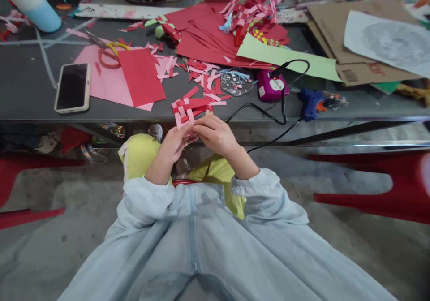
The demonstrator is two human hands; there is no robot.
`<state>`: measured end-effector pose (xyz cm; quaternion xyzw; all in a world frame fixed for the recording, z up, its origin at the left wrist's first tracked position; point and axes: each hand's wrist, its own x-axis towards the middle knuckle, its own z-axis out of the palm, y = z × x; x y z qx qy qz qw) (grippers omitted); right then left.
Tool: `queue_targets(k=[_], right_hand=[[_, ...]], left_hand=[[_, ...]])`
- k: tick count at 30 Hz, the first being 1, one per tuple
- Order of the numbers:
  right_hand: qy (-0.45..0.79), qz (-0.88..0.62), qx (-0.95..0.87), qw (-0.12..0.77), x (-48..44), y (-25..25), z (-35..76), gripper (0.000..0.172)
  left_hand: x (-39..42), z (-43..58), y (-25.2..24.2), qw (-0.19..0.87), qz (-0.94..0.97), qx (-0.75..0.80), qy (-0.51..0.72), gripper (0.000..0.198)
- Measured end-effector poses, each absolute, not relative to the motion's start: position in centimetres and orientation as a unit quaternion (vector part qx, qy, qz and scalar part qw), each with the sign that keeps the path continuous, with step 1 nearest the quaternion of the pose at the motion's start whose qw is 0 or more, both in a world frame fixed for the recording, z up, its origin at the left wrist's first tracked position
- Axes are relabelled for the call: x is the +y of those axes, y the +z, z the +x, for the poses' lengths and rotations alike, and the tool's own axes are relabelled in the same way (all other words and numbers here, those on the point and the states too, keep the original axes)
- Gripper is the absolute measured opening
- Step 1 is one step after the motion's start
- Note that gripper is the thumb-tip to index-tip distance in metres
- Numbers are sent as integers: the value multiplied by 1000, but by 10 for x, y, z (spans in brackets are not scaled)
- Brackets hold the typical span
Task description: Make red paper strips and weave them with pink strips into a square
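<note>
Both hands meet at the table's front edge around a piece of woven paper strips (pixel 183 111) in pink and red. My left hand (pixel 175 142) is closed on its lower left part, thumb on top. From the right, my right hand (pixel 215 133) pinches the lower right part, its fingertips close to the left thumb. Some strip ends stick out loose beyond the weave, over the tabletop. The fingers hide the lower end of the piece. Just beyond it lie scattered pink and red paper scraps (pixel 210 81).
Left on the dark table (pixel 30 90) are a phone (pixel 72 87), scissors (pixel 109 52) and a red sheet (pixel 143 77). A purple power box (pixel 268 88) and a blue glue gun (pixel 311 104) with black cables lie right. Red paper (pixel 208 41) and cardboard (pixel 336 32) are behind. Red stools (pixel 379 175) flank me.
</note>
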<state>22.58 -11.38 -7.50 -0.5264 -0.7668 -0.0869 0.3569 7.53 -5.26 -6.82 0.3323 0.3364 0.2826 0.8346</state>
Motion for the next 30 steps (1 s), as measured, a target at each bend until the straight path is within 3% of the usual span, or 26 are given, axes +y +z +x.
queue_targets(k=[5, 10, 17, 21, 26, 30], right_hand=[[-65, -521, -774, 354, -122, -77, 224, 26], [-17, -531, -729, 432, -133, -75, 220, 12], [194, -632, -465, 589, -141, -85, 203, 29], [342, -601, -306, 654, -134, -83, 194, 36], [431, -541, -224, 686, -122, -75, 188, 47], [470, -481, -164, 721, -118, -70, 186, 45]], left_hand=[[-55, 78, -73, 833, 341, 325, 289, 32], [-54, 79, -76, 810, 361, 348, 305, 29], [-52, 76, -70, 770, 402, 381, 316, 29], [-52, 73, -66, 764, 429, 365, 315, 41], [-54, 69, -61, 772, 460, 342, 274, 49], [-56, 68, -60, 788, 463, 317, 252, 52]])
